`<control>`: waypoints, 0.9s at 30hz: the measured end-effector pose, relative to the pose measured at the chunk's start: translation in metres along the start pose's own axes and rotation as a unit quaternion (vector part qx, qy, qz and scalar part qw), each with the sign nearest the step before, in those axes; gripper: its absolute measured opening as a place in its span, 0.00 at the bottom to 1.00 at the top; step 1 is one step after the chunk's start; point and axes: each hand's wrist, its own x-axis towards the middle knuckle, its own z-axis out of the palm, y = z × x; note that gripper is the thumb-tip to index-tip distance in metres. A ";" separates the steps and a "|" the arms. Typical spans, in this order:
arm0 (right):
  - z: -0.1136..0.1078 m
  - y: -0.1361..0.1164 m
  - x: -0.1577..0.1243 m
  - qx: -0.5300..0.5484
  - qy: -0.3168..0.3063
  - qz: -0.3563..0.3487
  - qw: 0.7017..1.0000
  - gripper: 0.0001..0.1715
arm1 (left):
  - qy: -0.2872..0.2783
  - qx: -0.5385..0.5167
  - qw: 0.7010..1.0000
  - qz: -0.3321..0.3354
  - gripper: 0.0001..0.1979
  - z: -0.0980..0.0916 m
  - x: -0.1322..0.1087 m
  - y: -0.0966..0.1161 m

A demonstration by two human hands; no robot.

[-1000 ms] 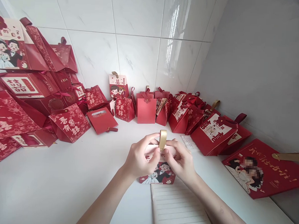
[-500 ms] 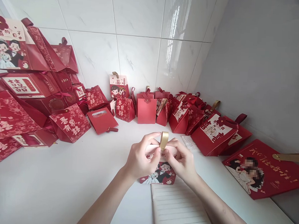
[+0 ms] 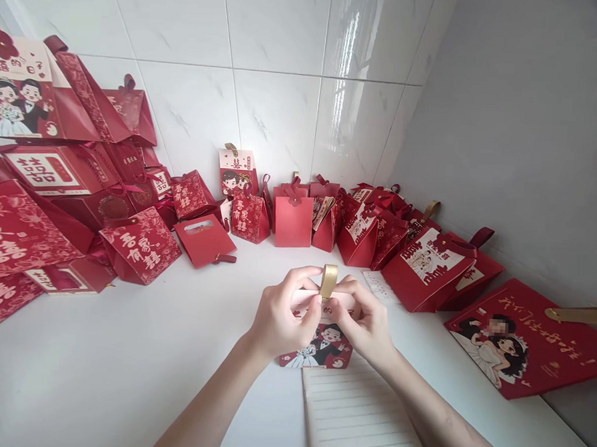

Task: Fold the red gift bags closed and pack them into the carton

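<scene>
In front of me stands a small red and white gift box printed with a cartoon bride and groom. A gold ribbon loop rises from its top edge. My left hand pinches that edge from the left, thumb in front and fingers behind, close beside the ribbon. On the other side of the loop, my right hand grips the same edge between thumb and fingers. Both hands cover parts of the box's upper front.
A lined notebook lies under my right forearm. Red gift boxes are piled at the left. Several more stand along the tiled wall, including a plain red one. At the right is a large red box with a gold strap.
</scene>
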 end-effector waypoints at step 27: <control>0.000 -0.003 0.002 0.010 0.010 0.016 1.000 0.07 | -0.007 -0.003 1.000 -0.002 0.16 0.000 -0.004 -0.002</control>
